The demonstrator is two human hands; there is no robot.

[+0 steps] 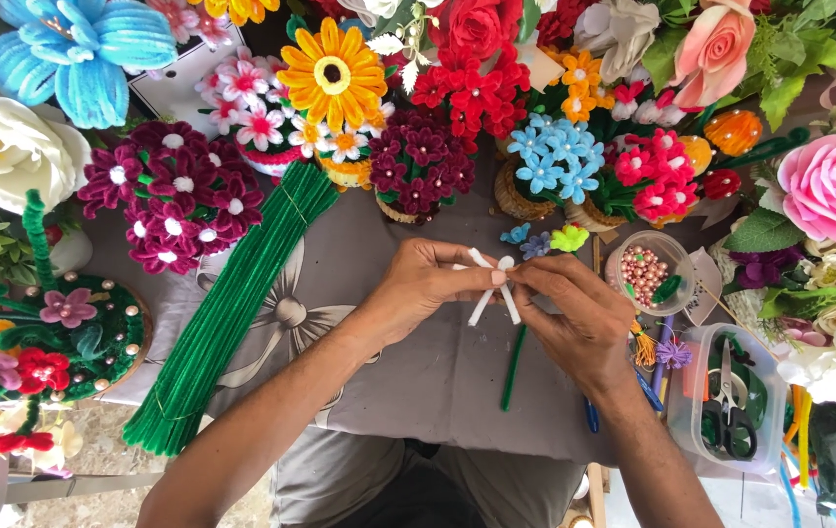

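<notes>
1. Step in hand: I judge this to be the shaping stage. My left hand (428, 288) and right hand (574, 313) meet over the middle of the desk (418, 391), both working one white pipe cleaner piece (496, 284).
2. Finger state: the fingers of both hands are pinched on the white pipe cleaner piece. Its loops sit at the top between my thumbs; two loose ends hang below.
3. A green stem (513, 367) lies on the grey cloth just under my hands.
4. Next move, as I judge it: a tight twist at the crossing point, holding the loops even. This needs a firm pinch and small wrist motion only.
5. Room, left: the green pipe cleaner bundle (232, 313) runs diagonally toward the near-left edge, apart from my left forearm.
6. Room, right: the bead cup (645, 272) is just beside my right hand; the clear box with scissors (731, 396) sits at the near-right edge.
7. Room, far edge: finished flower pots (418, 161) crowd it. Open cloth remains only toward the near edge.
</notes>
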